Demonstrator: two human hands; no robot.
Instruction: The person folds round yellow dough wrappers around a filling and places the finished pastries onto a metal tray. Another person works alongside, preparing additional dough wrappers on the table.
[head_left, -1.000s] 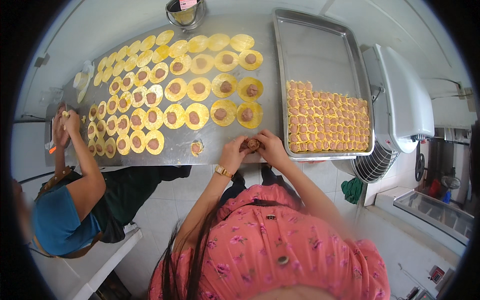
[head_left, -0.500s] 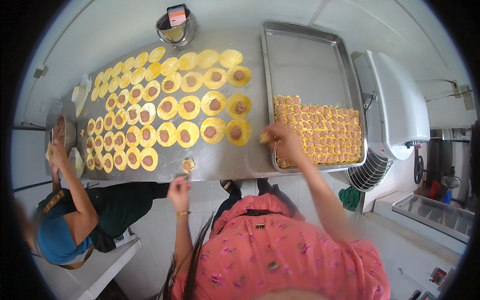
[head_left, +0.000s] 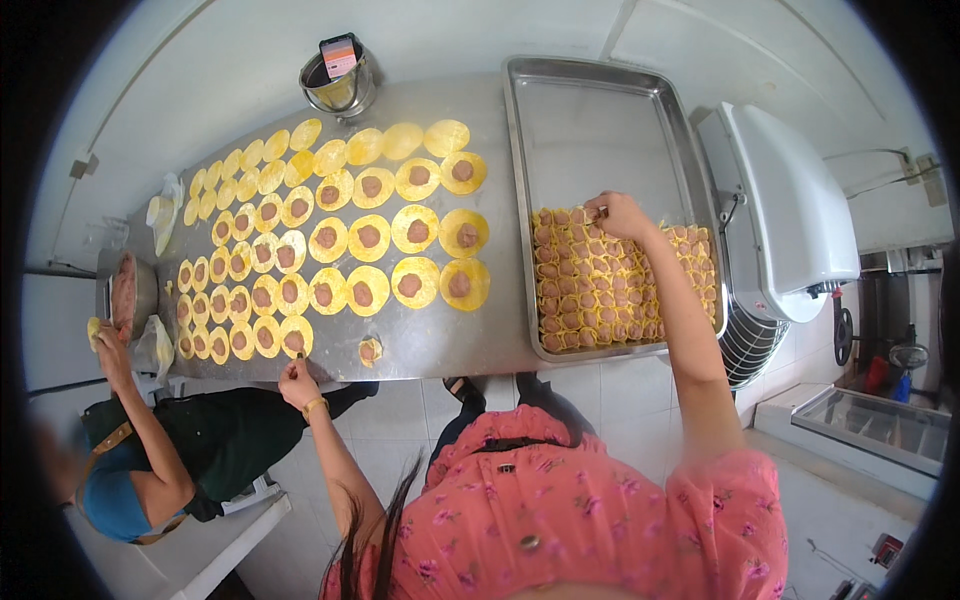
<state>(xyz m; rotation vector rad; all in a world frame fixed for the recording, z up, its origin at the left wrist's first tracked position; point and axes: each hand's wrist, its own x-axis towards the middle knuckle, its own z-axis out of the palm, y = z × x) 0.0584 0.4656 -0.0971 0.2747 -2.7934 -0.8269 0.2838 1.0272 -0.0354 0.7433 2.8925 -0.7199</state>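
My right hand [head_left: 622, 216] reaches over the metal tray [head_left: 517, 150], fingers closed at the back row of small open-topped dumplings [head_left: 590, 290]; the dumpling at its fingertips is mostly hidden. Down at the table's front edge, my left hand [head_left: 297, 384] is pinched closed around a small dark, thin piece I cannot make out. Its tip touches the near edge of a yellow round wrapper [head_left: 296, 325] topped with pinkish minced filling. To the right of that hand, one gathered dumpling [head_left: 370, 351] stands alone on the steel table [head_left: 440, 340].
Rows of yellow wrappers [head_left: 365, 146], many with filling, cover the table's left and middle. Behind them stands a metal bucket [head_left: 350, 95] with a phone [head_left: 339, 57]. A co-worker [head_left: 140, 440] at left holds a wrapper beside a filling bowl [head_left: 145, 290]. A white machine [head_left: 780, 210] flanks the tray.
My right hand has carried a dumpling from the tray's left edge to its back row. My left hand has moved left from beside the lone dumpling to a filled wrapper.
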